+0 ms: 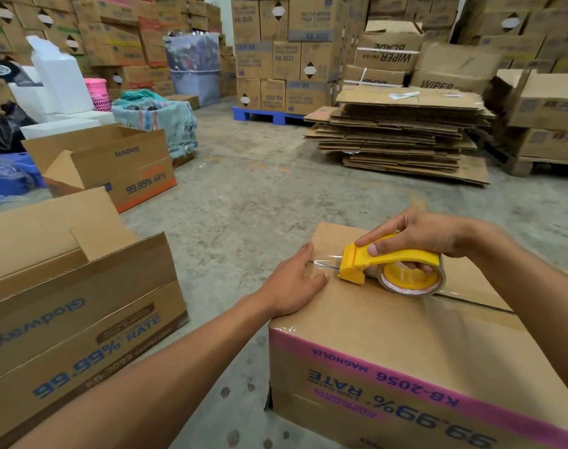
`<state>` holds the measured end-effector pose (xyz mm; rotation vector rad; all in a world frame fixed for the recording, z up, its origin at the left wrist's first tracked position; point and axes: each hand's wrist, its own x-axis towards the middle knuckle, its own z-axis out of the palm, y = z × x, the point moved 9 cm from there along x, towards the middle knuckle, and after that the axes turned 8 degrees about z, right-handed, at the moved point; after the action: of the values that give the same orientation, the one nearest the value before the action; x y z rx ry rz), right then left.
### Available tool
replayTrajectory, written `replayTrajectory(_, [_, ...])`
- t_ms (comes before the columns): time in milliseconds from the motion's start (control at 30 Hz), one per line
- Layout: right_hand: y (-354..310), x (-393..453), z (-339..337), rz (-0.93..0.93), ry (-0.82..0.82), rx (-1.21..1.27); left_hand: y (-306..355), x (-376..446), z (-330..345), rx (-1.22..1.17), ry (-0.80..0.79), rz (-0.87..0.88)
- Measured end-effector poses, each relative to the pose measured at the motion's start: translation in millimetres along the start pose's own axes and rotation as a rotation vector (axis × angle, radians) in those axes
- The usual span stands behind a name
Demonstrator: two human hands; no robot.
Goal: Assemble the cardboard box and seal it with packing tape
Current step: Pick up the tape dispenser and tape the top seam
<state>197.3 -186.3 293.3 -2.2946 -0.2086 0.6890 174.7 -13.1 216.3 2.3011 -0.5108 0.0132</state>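
Note:
A closed cardboard box [389, 332] with a pink band and blue print stands on the floor at lower right. My right hand [418, 236] grips a yellow tape dispenser [389, 265] that rests on the box top over the centre seam. A roll of clear tape [412, 280] sits in the dispenser. A short strip of clear tape [324, 259] runs from the dispenser to the box's left edge. My left hand [295, 280] lies flat on the box top at that edge, fingers pressing on the tape end.
Two open cardboard boxes stand on the left, one near [75, 303] and one farther [114, 163]. A stack of flattened cardboard [402, 134] lies ahead on the right. Walls of stacked cartons [285, 53] fill the back. Bare concrete floor [260, 189] lies between them.

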Motion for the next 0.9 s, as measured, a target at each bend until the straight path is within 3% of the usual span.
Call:
replayTrajectory(267, [2, -1, 0, 0.007, -0.003, -0.005, -5, -3, 4, 0.073, -0.087, -0.081])
replayTrajectory(367, [1, -2, 0, 0.006, 0.001, -0.005, -3, 2, 6, 0.300, -0.144, -0.053])
replayTrajectory(500, [0, -4, 1, 0.008, -0.003, -0.005, 20, 7, 16, 0.598, -0.205, 0.151])
replayTrajectory(633, [0, -4, 1, 0.013, -0.022, -0.016, 33, 9, 29, 0.568, -0.217, 0.226])
replayTrajectory(900, [5, 2, -1, 0.056, -0.106, -0.003, 28, 6, 31, 0.555, -0.237, 0.190])
